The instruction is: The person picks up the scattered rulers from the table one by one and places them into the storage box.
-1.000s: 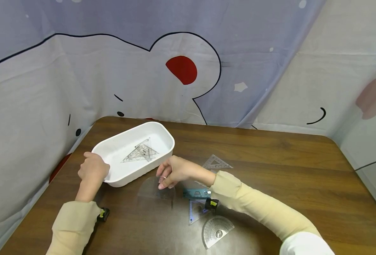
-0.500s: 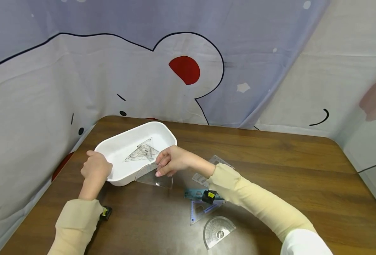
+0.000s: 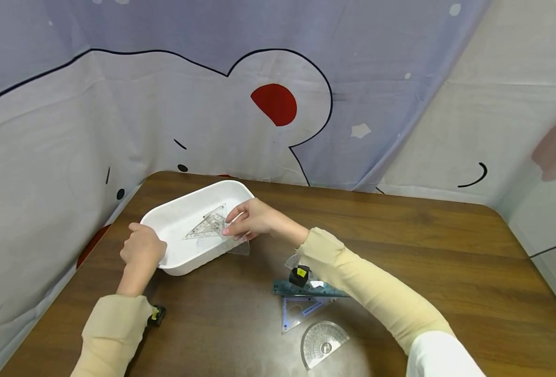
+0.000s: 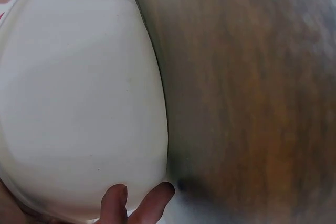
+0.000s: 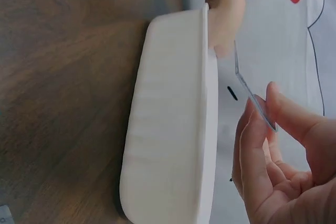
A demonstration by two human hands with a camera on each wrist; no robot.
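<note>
My left hand (image 3: 141,248) grips the left end of a white plastic tub (image 3: 190,263); in the left wrist view its fingertips (image 4: 152,203) press the tub's end wall. The tub stands at an angle on the wooden table and has clear set squares (image 3: 200,229) lying in it. Over the tub's near right rim, my right hand (image 3: 252,219) pinches a clear protractor (image 3: 240,248) by thumb and fingers. The protractor overlaps the rim in the head view, partly hidden by the hand. The right wrist view shows it as a thin edge (image 5: 245,85) above the rim.
Right of the tub lie a teal ruler (image 3: 285,288), a set square with blue markings (image 3: 286,317) and a second clear protractor (image 3: 322,343). Another clear piece (image 3: 291,261) is mostly hidden behind the right sleeve. A printed curtain (image 3: 188,115) hangs behind the table (image 3: 391,220).
My right hand has carried the protractor up and away from me, from in front of the tub to over its rim. My left hand has kept its grip on the tub.
</note>
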